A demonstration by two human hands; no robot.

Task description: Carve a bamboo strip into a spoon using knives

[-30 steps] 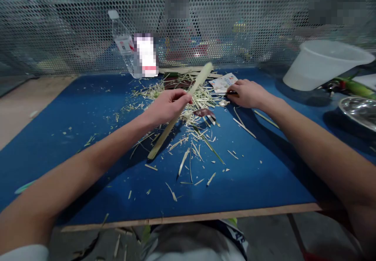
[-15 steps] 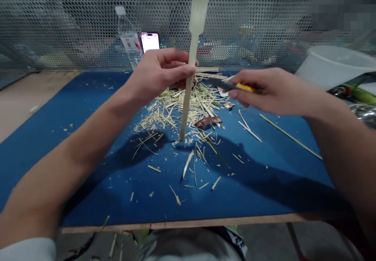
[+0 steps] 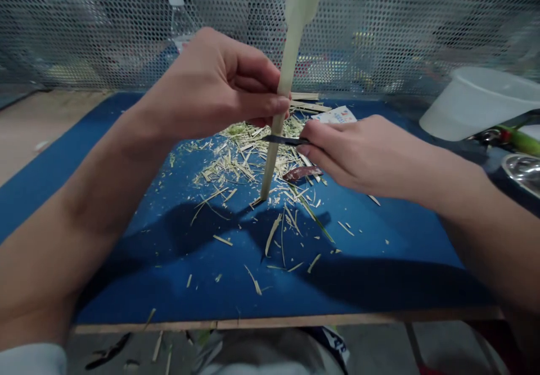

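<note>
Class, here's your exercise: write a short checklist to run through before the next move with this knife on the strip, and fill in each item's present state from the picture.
Strip grip: the left hand holds the bamboo strip upright: ok.
Blade clearance: the knife blade in the right hand sits below the left fingers, apart from them: ok.
Strip footing: whether its lower end presses firmly on the blue board: cannot tell.
Work surface: shavings lie heaped around that end: not ok.
Blade sharpness: cannot tell.

Blue-topped board (image 3: 371,251), pale fibrous shavings (image 3: 248,161), reddish-brown strip (image 3: 301,173), printed paper packet (image 3: 335,115)
</note>
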